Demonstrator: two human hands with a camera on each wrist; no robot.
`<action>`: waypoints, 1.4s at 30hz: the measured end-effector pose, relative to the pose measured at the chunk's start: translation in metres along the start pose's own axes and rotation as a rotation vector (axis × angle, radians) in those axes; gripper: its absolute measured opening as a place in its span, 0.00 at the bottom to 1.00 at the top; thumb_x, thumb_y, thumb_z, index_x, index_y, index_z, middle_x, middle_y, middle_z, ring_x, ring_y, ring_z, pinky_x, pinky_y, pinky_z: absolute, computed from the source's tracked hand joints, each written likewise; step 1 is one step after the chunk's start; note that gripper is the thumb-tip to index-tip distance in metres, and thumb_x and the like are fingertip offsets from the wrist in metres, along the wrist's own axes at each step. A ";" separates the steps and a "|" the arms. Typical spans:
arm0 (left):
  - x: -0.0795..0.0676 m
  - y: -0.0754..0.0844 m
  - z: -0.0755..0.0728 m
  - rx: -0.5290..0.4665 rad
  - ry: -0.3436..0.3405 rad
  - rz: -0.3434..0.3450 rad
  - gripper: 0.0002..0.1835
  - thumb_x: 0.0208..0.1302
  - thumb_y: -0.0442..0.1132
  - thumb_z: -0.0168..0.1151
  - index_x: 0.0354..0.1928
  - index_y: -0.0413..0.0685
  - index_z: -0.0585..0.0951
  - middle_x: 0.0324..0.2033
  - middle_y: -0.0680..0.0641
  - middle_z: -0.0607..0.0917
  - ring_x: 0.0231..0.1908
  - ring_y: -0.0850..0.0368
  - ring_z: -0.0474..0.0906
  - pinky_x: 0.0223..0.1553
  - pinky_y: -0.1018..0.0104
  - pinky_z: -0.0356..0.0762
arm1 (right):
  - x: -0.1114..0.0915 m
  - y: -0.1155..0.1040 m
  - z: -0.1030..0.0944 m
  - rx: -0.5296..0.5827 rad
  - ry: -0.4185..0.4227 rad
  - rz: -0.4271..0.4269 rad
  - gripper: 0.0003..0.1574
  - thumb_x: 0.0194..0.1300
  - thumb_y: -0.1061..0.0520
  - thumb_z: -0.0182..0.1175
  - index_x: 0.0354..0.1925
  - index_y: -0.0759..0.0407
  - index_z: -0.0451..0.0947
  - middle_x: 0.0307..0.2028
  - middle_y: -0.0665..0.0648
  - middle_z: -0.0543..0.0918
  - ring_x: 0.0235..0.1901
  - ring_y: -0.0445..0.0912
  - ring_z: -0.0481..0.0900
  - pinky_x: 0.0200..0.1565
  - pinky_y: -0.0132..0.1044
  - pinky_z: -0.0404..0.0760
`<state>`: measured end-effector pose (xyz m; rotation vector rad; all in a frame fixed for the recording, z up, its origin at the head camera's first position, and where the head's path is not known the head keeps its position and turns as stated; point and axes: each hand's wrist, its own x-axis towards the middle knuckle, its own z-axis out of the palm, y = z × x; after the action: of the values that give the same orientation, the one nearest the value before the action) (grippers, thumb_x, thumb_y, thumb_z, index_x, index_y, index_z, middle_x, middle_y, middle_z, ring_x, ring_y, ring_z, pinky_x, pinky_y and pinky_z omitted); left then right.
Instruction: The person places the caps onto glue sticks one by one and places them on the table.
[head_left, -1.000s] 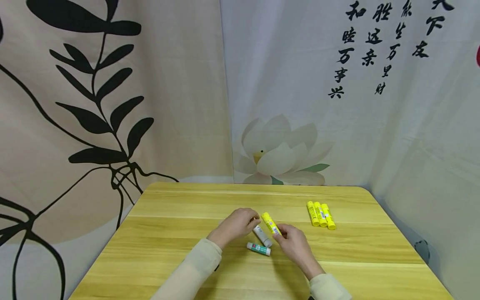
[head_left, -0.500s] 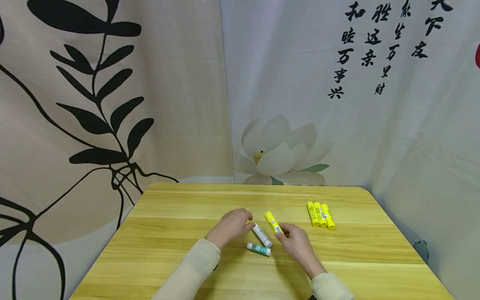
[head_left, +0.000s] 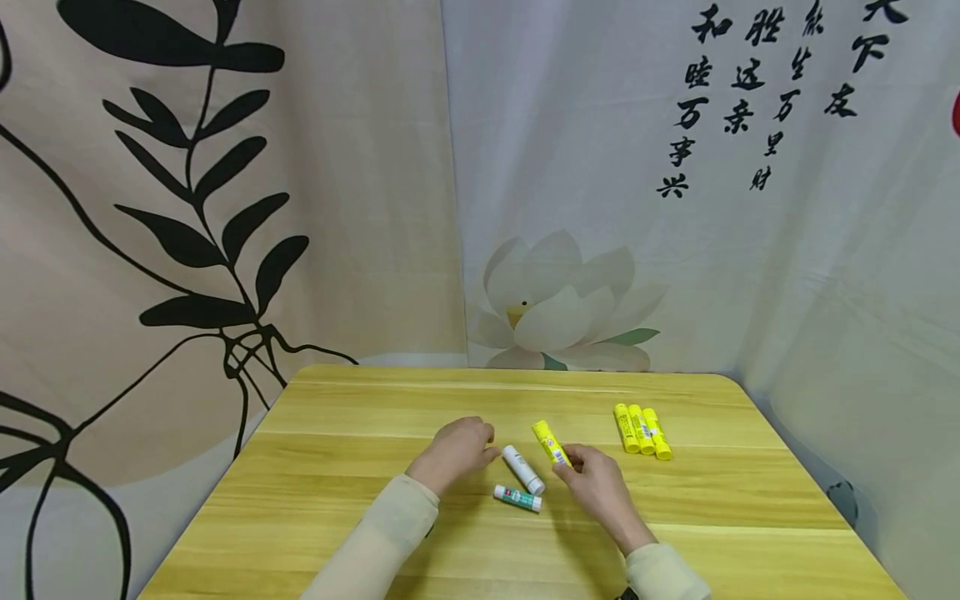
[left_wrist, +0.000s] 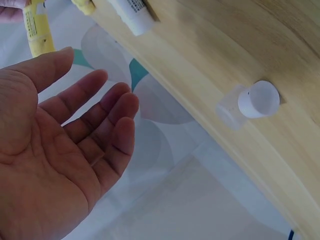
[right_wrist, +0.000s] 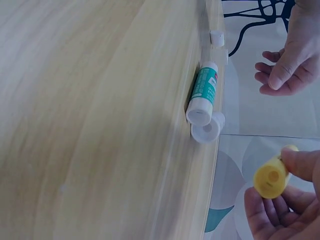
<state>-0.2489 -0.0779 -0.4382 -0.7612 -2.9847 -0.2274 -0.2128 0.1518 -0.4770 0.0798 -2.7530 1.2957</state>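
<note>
A yellow glue stick [head_left: 551, 443] is pinched between the thumb and fingers of my right hand [head_left: 597, 490], its far end tilted up and left. In the right wrist view its round yellow end [right_wrist: 270, 182] faces the camera. My left hand [head_left: 454, 452] hovers left of the sticks, fingers loosely bent around nothing, as its palm [left_wrist: 60, 150] shows in the left wrist view. Between the hands lies a white glue stick [head_left: 523, 469], with a green-labelled glue stick [head_left: 517, 498] just in front of it. A white cap [left_wrist: 262, 99] and a translucent piece [left_wrist: 231, 107] sit on the table.
Three yellow glue sticks [head_left: 643, 431] lie side by side at the right rear of the wooden table [head_left: 720, 492]. Behind the table hangs a printed cloth [head_left: 390, 208] with plants, a lotus and writing.
My left hand has drawn back leftward from the white glue stick, leaving its end exposed. The right hand has shifted slightly right with the yellow glue stick.
</note>
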 end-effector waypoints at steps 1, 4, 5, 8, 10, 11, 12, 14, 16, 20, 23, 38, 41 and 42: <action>0.000 0.000 0.000 0.003 -0.003 -0.003 0.13 0.68 0.48 0.65 0.41 0.44 0.84 0.34 0.49 0.83 0.37 0.55 0.80 0.39 0.63 0.80 | 0.000 0.000 -0.001 -0.002 0.000 0.001 0.22 0.65 0.57 0.66 0.55 0.66 0.80 0.37 0.52 0.84 0.38 0.45 0.79 0.35 0.38 0.80; 0.000 -0.002 0.000 0.016 -0.010 -0.005 0.13 0.67 0.48 0.65 0.39 0.44 0.84 0.33 0.50 0.83 0.37 0.56 0.79 0.39 0.62 0.79 | 0.001 0.001 -0.002 -0.005 -0.003 0.008 0.22 0.65 0.57 0.66 0.55 0.66 0.80 0.38 0.53 0.84 0.37 0.45 0.79 0.34 0.38 0.79; 0.000 -0.003 0.000 0.021 -0.011 -0.005 0.13 0.67 0.48 0.66 0.38 0.44 0.84 0.32 0.50 0.83 0.36 0.56 0.79 0.38 0.62 0.79 | 0.001 0.001 -0.002 -0.007 -0.004 0.009 0.22 0.65 0.57 0.66 0.55 0.66 0.80 0.38 0.53 0.84 0.37 0.45 0.79 0.34 0.38 0.79; 0.001 -0.004 0.001 0.032 -0.021 -0.007 0.13 0.66 0.48 0.66 0.37 0.45 0.84 0.32 0.50 0.82 0.36 0.56 0.79 0.38 0.62 0.79 | 0.002 0.002 -0.004 -0.012 0.000 0.011 0.22 0.65 0.57 0.66 0.55 0.66 0.80 0.37 0.52 0.83 0.36 0.45 0.79 0.33 0.37 0.79; 0.001 -0.004 0.001 0.032 -0.032 -0.014 0.13 0.66 0.48 0.67 0.37 0.45 0.84 0.33 0.50 0.83 0.37 0.56 0.79 0.39 0.62 0.79 | 0.002 0.002 -0.005 -0.019 0.006 0.011 0.22 0.65 0.57 0.66 0.54 0.66 0.80 0.37 0.52 0.84 0.36 0.44 0.79 0.33 0.37 0.79; 0.002 -0.005 0.001 0.034 -0.038 -0.017 0.13 0.65 0.48 0.67 0.38 0.45 0.84 0.33 0.50 0.83 0.37 0.55 0.79 0.39 0.62 0.80 | 0.002 0.002 -0.005 -0.024 0.009 0.011 0.21 0.65 0.57 0.66 0.54 0.66 0.81 0.37 0.52 0.84 0.36 0.44 0.79 0.33 0.37 0.79; 0.002 -0.005 0.001 0.037 -0.046 -0.021 0.13 0.65 0.48 0.67 0.38 0.45 0.84 0.34 0.50 0.83 0.38 0.55 0.79 0.39 0.62 0.80 | 0.002 0.002 -0.006 -0.026 0.011 0.010 0.21 0.65 0.57 0.66 0.54 0.66 0.81 0.37 0.53 0.84 0.36 0.44 0.79 0.33 0.37 0.79; 0.002 -0.005 0.001 0.042 -0.057 -0.025 0.14 0.65 0.49 0.67 0.39 0.45 0.84 0.34 0.50 0.83 0.38 0.55 0.79 0.40 0.62 0.80 | 0.002 0.003 -0.008 -0.033 0.014 0.007 0.21 0.65 0.57 0.66 0.54 0.66 0.81 0.37 0.53 0.84 0.36 0.45 0.79 0.33 0.37 0.79; 0.003 -0.005 0.001 0.047 -0.062 -0.028 0.14 0.65 0.49 0.67 0.39 0.45 0.84 0.34 0.50 0.83 0.38 0.56 0.79 0.39 0.62 0.80 | 0.003 0.003 -0.010 -0.033 0.013 0.009 0.21 0.65 0.58 0.66 0.53 0.66 0.80 0.38 0.54 0.84 0.36 0.45 0.79 0.33 0.37 0.79; 0.003 -0.006 0.001 0.054 -0.069 -0.037 0.14 0.65 0.49 0.67 0.39 0.45 0.84 0.33 0.51 0.82 0.37 0.56 0.79 0.39 0.63 0.79 | 0.004 0.006 -0.013 -0.050 0.018 0.011 0.21 0.65 0.57 0.66 0.54 0.67 0.80 0.39 0.55 0.85 0.38 0.46 0.80 0.34 0.39 0.79; 0.003 -0.006 0.000 0.056 -0.077 -0.054 0.14 0.65 0.49 0.67 0.38 0.46 0.83 0.33 0.51 0.82 0.37 0.56 0.79 0.39 0.63 0.79 | 0.005 0.009 -0.016 -0.063 0.023 0.018 0.22 0.65 0.57 0.66 0.54 0.67 0.80 0.40 0.56 0.85 0.38 0.46 0.80 0.35 0.40 0.80; -0.002 -0.003 -0.004 0.068 -0.143 -0.136 0.14 0.62 0.47 0.70 0.41 0.44 0.83 0.36 0.48 0.84 0.42 0.52 0.80 0.43 0.60 0.81 | 0.007 0.019 -0.024 -0.063 0.028 0.041 0.21 0.63 0.57 0.65 0.52 0.67 0.81 0.37 0.54 0.84 0.36 0.46 0.79 0.35 0.41 0.79; -0.002 -0.003 -0.004 0.070 -0.136 -0.139 0.13 0.62 0.46 0.70 0.40 0.44 0.83 0.37 0.47 0.84 0.42 0.52 0.81 0.43 0.59 0.81 | 0.007 0.020 -0.025 -0.055 0.026 0.045 0.21 0.63 0.57 0.65 0.52 0.68 0.81 0.37 0.54 0.84 0.35 0.45 0.79 0.33 0.39 0.78; -0.002 -0.004 -0.004 0.072 -0.133 -0.138 0.13 0.62 0.46 0.71 0.39 0.44 0.83 0.36 0.47 0.84 0.42 0.52 0.81 0.43 0.59 0.81 | 0.007 0.020 -0.025 -0.055 0.026 0.048 0.21 0.63 0.57 0.64 0.52 0.68 0.81 0.37 0.54 0.84 0.34 0.45 0.78 0.32 0.38 0.77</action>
<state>-0.2488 -0.0829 -0.4351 -0.5854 -3.1546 -0.0765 -0.2199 0.1842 -0.4759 -0.0070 -2.7822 1.2223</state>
